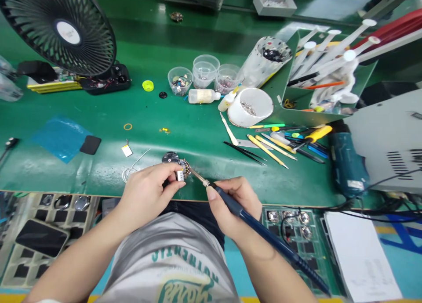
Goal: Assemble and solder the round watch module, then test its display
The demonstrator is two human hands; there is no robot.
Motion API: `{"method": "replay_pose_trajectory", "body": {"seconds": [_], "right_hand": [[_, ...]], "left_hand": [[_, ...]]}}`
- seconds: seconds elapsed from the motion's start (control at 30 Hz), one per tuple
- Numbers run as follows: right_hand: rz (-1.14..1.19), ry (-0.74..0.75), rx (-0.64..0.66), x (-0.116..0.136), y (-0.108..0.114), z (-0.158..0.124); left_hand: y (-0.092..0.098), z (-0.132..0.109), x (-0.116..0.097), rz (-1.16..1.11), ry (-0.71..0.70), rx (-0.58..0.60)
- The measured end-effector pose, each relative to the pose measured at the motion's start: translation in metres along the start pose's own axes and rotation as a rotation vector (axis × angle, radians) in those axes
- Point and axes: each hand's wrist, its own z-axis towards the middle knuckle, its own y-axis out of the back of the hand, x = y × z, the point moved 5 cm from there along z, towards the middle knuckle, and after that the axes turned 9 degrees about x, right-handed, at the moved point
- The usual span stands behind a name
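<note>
My left hand [150, 191] pinches a small white battery [180, 175] between thumb and fingers. Right by it, partly covered by my fingers, is a small round watch-like case [185, 167] with its inner parts showing. A dark round disc [170, 157] lies just behind. My right hand [232, 202] is wrapped round a soldering iron [235, 206] with a dark blue handle. Its metal tip points left and reaches the edge of the round case; whether it touches cannot be made out. Thin pale solder wire [130, 172] lies coiled left of my left hand.
A black fan [67, 33] stands at the back left. Plastic cups [180, 81] and a white tub [250, 107] of small parts stand behind my hands. Tweezers [244, 153] and knives lie to the right, near an electric screwdriver [347, 160]. Compartment trays [296, 250] sit below the bench edge.
</note>
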Motion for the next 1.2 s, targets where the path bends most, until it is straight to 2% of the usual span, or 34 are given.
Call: {"method": "replay_pose_trajectory", "body": {"seconds": [0.47,1.2], "right_hand": [[-0.034,-0.01,-0.012,0.0021,-0.0009,0.0004],[-0.082,-0.035,-0.023,0.0008,-0.0034,0.0002]], "left_hand": [[0.0012,-0.0001,-0.0014,0.02,0.037,-0.002],[0.0006,0.0003,-0.0027,0.063,-0.002,0.006]]}}
